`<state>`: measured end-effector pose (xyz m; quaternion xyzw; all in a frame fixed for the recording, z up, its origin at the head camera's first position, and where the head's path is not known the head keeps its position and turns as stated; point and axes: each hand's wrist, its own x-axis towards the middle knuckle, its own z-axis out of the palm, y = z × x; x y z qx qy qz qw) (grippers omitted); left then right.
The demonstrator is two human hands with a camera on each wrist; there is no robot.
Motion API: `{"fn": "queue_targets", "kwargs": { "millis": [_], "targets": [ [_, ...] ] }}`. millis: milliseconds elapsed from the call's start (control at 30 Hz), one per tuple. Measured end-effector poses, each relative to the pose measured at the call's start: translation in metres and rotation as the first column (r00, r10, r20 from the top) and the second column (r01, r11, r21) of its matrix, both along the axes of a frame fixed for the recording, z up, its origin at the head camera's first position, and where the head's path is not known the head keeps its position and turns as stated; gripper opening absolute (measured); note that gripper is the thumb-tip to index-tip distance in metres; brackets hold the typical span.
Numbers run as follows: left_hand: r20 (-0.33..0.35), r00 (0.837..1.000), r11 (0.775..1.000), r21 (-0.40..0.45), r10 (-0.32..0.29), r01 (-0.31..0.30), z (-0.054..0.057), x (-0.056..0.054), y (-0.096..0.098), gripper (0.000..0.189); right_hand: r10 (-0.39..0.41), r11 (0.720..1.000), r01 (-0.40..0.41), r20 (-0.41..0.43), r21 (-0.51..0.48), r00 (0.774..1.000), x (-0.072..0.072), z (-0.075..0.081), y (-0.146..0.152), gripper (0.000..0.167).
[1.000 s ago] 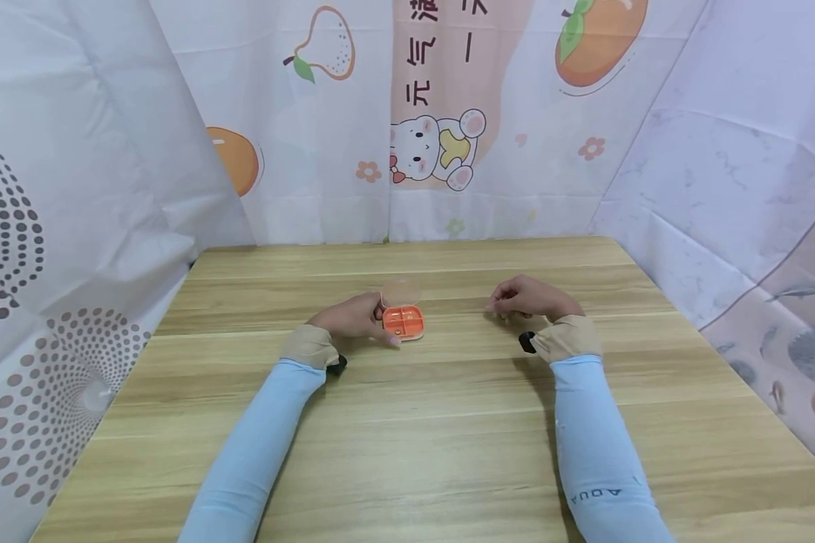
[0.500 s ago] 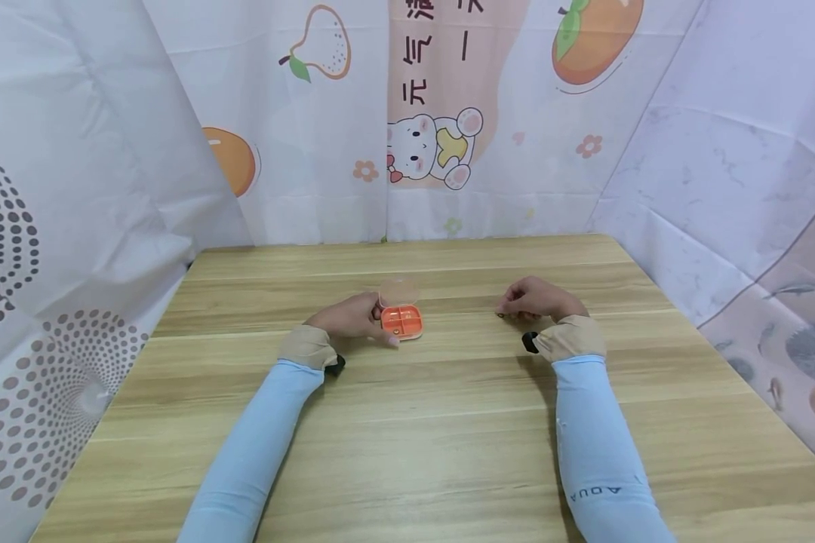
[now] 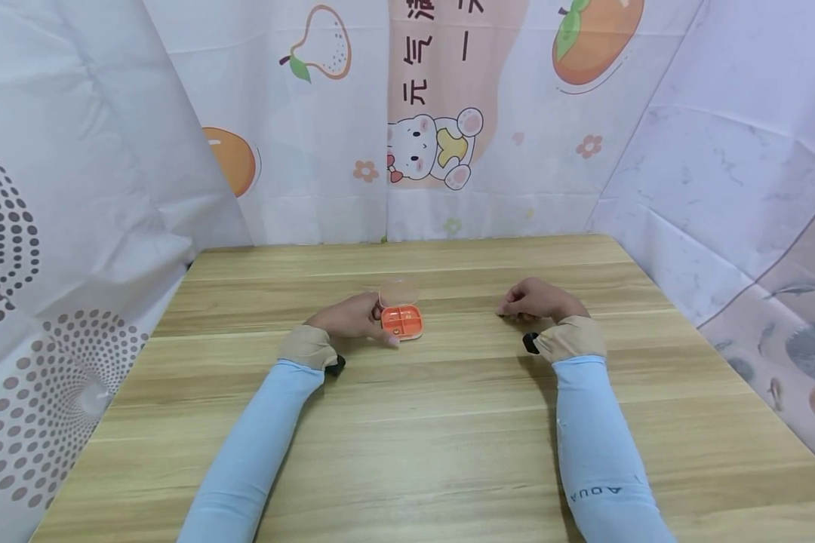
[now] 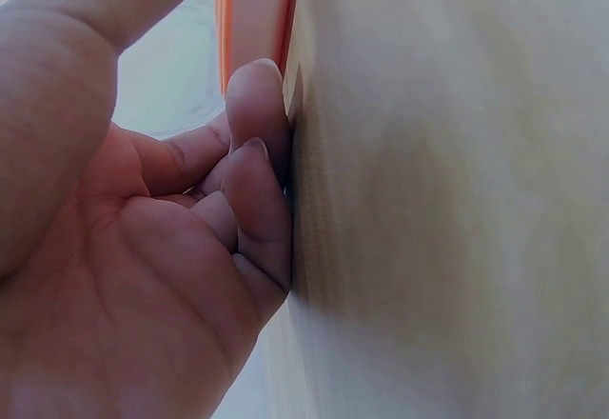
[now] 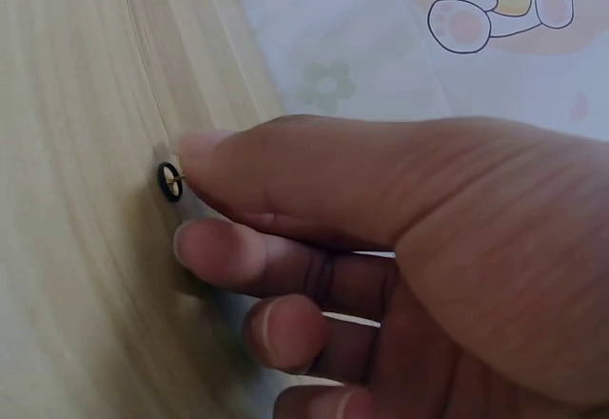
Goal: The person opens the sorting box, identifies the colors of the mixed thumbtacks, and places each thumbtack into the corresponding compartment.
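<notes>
Head view. Table [image 3: 448,422], wooden, curtained on three sides. Box [image 3: 402,322], small, orange, divided into compartments, clear lid [image 3: 399,290] raised behind it; sits near the table's middle. Left hand [image 3: 351,317] on the table at the box's left side, fingers curled against its edge, steadying it. Right hand [image 3: 538,300] well to the right of the box, fingers bunched low over the wood.

Left wrist view. Left hand [image 4: 143,248]: fingers [image 4: 257,114] curled, tips pressed to the table beside the box's orange edge [image 4: 255,19].

Right wrist view. Ring [image 5: 169,181], tiny, dark, with a gold bit; lies on the table [image 5: 76,276] at the right hand's [image 5: 400,267] fingertip [image 5: 195,145]. Fingers narrow; whether they pinch the ring or only touch it cannot be told.

Progress, as judged: box open and held; ring at the fingertips, not yet lifted, far from the box.
</notes>
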<state>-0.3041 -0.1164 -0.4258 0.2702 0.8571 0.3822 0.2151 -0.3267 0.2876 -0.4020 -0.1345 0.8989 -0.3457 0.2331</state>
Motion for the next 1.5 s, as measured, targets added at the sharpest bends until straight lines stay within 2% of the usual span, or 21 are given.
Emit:
{"fn": "queue_targets", "kwargs": {
  "millis": [467,567,633,667,700,733,767,800,833,867,900,933,967,1033,1100,1167,1200,1267,1400,1467,1500],
  "targets": [
    [-0.005,1.0,1.0,0.007,-0.013,0.013,-0.002,-0.002,0.0,0.049,-0.014,0.998,0.017,-0.064,0.055,0.998,-0.003,-0.003,-0.001,0.027],
    [-0.017,1.0,1.0,-0.014,-0.003,0.003,-0.003,-0.003,0.0,0.05,-0.034,0.999,0.033,-0.056,-0.02,0.998,-0.002,-0.004,-0.003,0.029],
    [-0.027,1.0,1.0,-0.028,0.004,-0.005,-0.002,-0.003,0.0,0.051,-0.074,0.987,0.072,-0.011,-0.143,0.997,-0.003,-0.004,-0.005,0.031],
    [-0.028,1.0,1.0,-0.029,0.004,-0.005,-0.001,-0.003,0.0,0.051,-0.102,0.964,0.109,0.042,-0.241,0.994,-0.003,-0.005,-0.007,0.031],
    [-0.033,0.999,0.999,-0.035,0.007,-0.008,-0.001,-0.003,0.0,0.051,-0.12,0.921,0.153,0.113,-0.358,0.986,-0.004,-0.005,-0.009,0.03],
    [-0.035,0.999,0.999,-0.039,0.01,-0.011,0.0,-0.002,0.0,0.052,-0.112,0.85,0.198,0.2,-0.488,0.973,-0.005,-0.005,-0.01,0.029],
    [-0.035,0.999,0.999,-0.037,0.01,-0.011,0.0,-0.002,0.0,0.052,-0.06,0.741,0.245,0.301,-0.626,0.952,-0.007,-0.005,-0.011,0.027],
    [-0.032,0.999,0.999,-0.031,0.009,-0.01,0.0,-0.001,0.0,0.052,0.032,0.606,0.296,0.394,-0.738,0.919,-0.01,-0.006,-0.012,0.026],
    [-0.026,1.0,1.0,-0.026,0.007,-0.008,0.0,-0.001,0.0,0.052,0.154,0.459,0.36,0.472,-0.812,0.868,-0.012,-0.007,-0.012,0.026],
    [-0.023,1.0,1.0,-0.022,0.006,-0.007,0.0,-0.001,0.0,0.051,0.286,0.327,0.43,0.522,-0.842,0.804,-0.014,-0.008,-0.013,0.027],
    [-0.021,1.0,1.0,-0.021,0.007,-0.007,0.0,-0.001,0.0,0.052,0.417,0.226,0.488,0.536,-0.843,0.734,-0.015,-0.01,-0.012,0.03],
    [-0.018,1.0,1.0,-0.019,0.007,-0.007,0.0,-0.001,0.0,0.052,0.531,0.159,0.531,0.525,-0.833,0.665,-0.017,-0.012,-0.012,0.034],
    [-0.017,1.0,1.0,-0.017,0.005,-0.005,0.0,-0.001,0.0,0.052,0.617,0.115,0.564,0.504,-0.817,0.604,-0.018,-0.014,-0.012,0.037],
    [-0.021,1.0,1.0,-0.02,0.005,-0.005,-0.001,-0.001,-0.001,0.052,0.693,0.075,0.587,0.465,-0.806,0.551,-0.018,-0.018,-0.012,0.043],
    [-0.028,1.0,1.0,-0.025,0.006,-0.007,-0.002,-0.001,-0.001,0.053,0.712,0.073,0.584,0.452,-0.809,0.538,-0.019,-0.019,-0.013,0.044],
    [-0.028,1.0,1.0,-0.025,0.006,-0.007,-0.001,-0.001,-0.001,0.054,0.681,0.111,0.55,0.466,-0.828,0.564,-0.018,-0.017,-0.015,0.044],
    [-0.029,1.0,1.0,-0.027,0.008,-0.009,-0.001,0.0,-0.002,0.054,0.646,0.138,0.525,0.478,-0.84,0.595,-0.018,-0.016,-0.015,0.043],
    [-0.028,1.0,1.0,-0.028,0.011,-0.012,-0.001,0.0,-0.001,0.055,0.539,0.2,0.478,0.504,-0.855,0.675,-0.017,-0.013,-0.016,0.04],
    [-0.031,0.999,0.999,-0.04,0.018,-0.019,-0.001,-0.001,-0.001,0.056,0.226,0.334,0.432,0.516,-0.838,0.826,-0.013,-0.006,-0.018,0.031],
    [-0.033,0.999,0.999,-0.042,0.019,-0.02,0.0,-0.001,-0.001,0.057,0.065,0.413,0.414,0.479,-0.811,0.875,-0.011,-0.003,-0.019,0.026],
    [-0.034,0.999,0.999,-0.044,0.019,-0.02,0.0,-0.001,-0.001,0.057,-0.016,0.469,0.397,0.441,-0.789,0.897,-0.01,-0.002,-0.019,0.024]
  ]
}}
